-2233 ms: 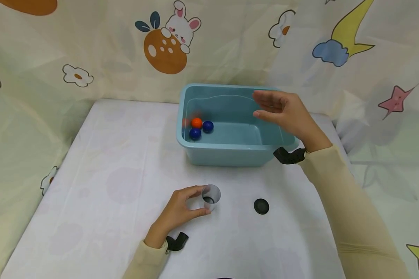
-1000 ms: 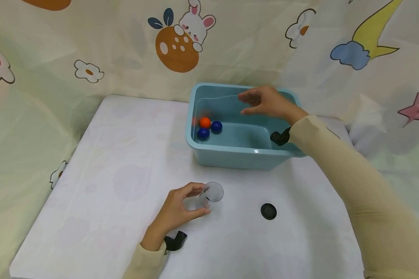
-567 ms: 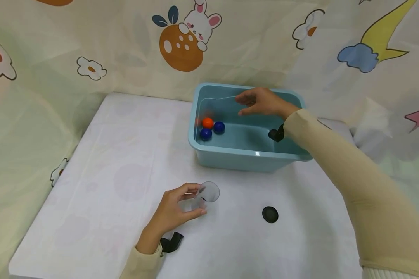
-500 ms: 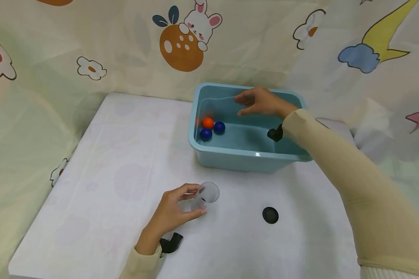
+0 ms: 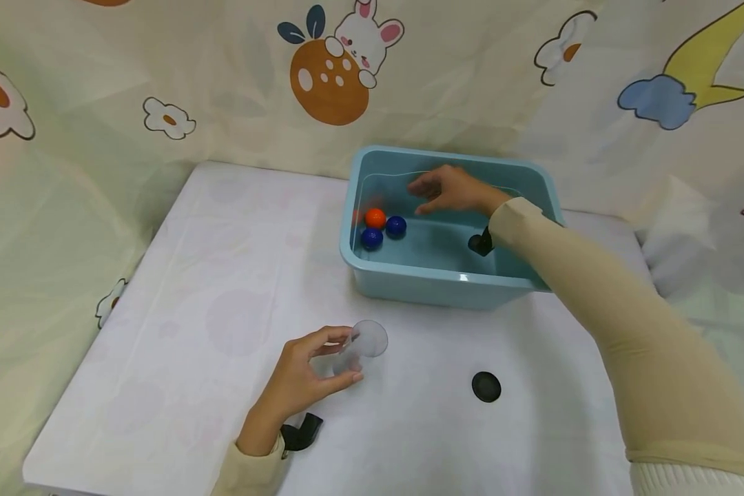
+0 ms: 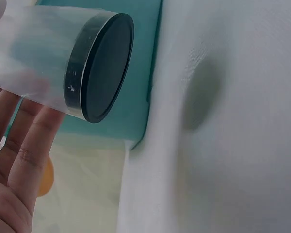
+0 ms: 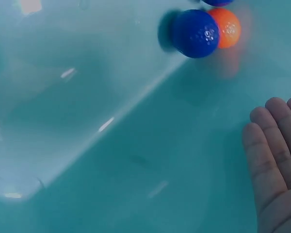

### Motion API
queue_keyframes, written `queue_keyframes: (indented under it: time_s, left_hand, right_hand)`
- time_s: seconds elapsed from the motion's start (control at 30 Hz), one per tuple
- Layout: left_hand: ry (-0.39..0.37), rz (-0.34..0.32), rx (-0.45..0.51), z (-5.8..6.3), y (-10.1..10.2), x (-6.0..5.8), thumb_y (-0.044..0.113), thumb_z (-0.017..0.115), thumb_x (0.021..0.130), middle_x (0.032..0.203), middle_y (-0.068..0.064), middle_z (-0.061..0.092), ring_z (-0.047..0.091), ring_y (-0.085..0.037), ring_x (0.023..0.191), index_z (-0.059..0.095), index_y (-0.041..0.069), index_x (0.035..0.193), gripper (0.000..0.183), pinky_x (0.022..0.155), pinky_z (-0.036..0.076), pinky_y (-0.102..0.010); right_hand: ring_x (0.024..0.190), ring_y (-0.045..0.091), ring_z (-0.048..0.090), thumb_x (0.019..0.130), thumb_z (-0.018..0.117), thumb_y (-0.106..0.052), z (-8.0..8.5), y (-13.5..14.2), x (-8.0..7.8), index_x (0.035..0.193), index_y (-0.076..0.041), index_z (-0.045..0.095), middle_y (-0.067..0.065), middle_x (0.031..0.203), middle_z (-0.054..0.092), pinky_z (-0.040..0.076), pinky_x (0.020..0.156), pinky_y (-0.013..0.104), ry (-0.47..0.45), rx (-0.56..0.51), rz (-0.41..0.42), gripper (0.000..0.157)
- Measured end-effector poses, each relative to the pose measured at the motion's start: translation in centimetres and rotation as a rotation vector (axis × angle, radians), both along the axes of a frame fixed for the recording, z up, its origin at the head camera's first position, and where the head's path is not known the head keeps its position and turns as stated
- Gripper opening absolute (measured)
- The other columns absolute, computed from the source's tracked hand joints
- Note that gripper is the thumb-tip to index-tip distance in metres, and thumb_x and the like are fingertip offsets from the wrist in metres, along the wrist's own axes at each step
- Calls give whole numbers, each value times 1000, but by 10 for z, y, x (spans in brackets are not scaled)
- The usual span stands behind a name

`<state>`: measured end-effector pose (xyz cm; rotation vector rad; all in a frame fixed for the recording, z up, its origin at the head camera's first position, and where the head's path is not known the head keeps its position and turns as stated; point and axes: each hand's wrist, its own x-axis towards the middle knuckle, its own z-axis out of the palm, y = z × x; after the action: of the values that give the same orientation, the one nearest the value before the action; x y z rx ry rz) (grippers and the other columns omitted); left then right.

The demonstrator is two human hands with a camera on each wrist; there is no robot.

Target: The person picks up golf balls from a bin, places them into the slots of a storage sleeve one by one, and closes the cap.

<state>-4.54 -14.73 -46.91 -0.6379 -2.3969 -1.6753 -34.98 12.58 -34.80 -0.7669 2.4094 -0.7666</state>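
My left hand [image 5: 306,368] grips a clear plastic cylinder [image 5: 362,344] between thumb and fingers, its mouth tilted toward the tub. In the left wrist view a black cap [image 6: 109,68] closes the cylinder's bottom, raised above the cloth with a shadow below. My right hand [image 5: 452,189] reaches into a light blue tub [image 5: 421,277], fingers extended and nothing in them. Just left of those fingertips lie an orange ball [image 5: 375,218] and two dark blue balls [image 5: 396,227], grouped at the tub's left end. The right wrist view shows the palm [image 7: 281,208] apart from the balls.
A loose black round cap [image 5: 486,387] lies on the white-covered table [image 5: 223,310], right of the left hand. Printed cloth [image 5: 242,76] hangs behind the tub and at the sides. Each wrist wears a black camera mount [image 5: 302,432].
My right hand has moved left and down into the tub, toward the balls. The left hand still grips the cylinder, tilting it further. The head view has shifted slightly.
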Motion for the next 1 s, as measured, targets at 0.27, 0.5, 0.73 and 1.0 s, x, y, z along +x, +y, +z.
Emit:
queue_keyframes:
  time_s: [0.27, 0.5, 0.73, 1.0]
  left_hand:
    - [15, 14, -7, -2, -5, -1, 0, 97, 76, 123, -10, 78, 77, -24, 108, 74, 5, 129, 58, 88, 67, -41]
    - [32, 35, -28, -1, -8, -2, 1, 98, 75, 122, -10, 79, 77, -22, 104, 74, 5, 130, 60, 85, 68, -41]
    - [28, 50, -34, 0, -10, -2, 2, 98, 75, 122, -10, 79, 76, -21, 102, 75, 5, 132, 62, 84, 68, -42]
    - [42, 69, -32, -3, -12, 0, 2, 98, 73, 121, -9, 79, 76, -20, 102, 75, 6, 133, 64, 83, 68, -42]
  right_hand:
    - [140, 44, 58, 97, 79, -2, -15, -5, -4, 147, 10, 59, 27, 152, 60, 46, 120, 53, -5, 29, 25, 55]
    - [141, 43, 58, 95, 81, -3, -25, -13, -7, 147, 8, 60, 25, 153, 59, 46, 121, 53, -23, 87, 45, 57]
    - [142, 42, 57, 94, 81, -1, -33, -21, -9, 147, 8, 59, 25, 153, 59, 46, 121, 52, -35, 128, 52, 58]
    - [142, 43, 57, 94, 82, -2, -46, -30, -10, 148, 8, 58, 25, 153, 59, 46, 121, 52, -28, 156, 66, 60]
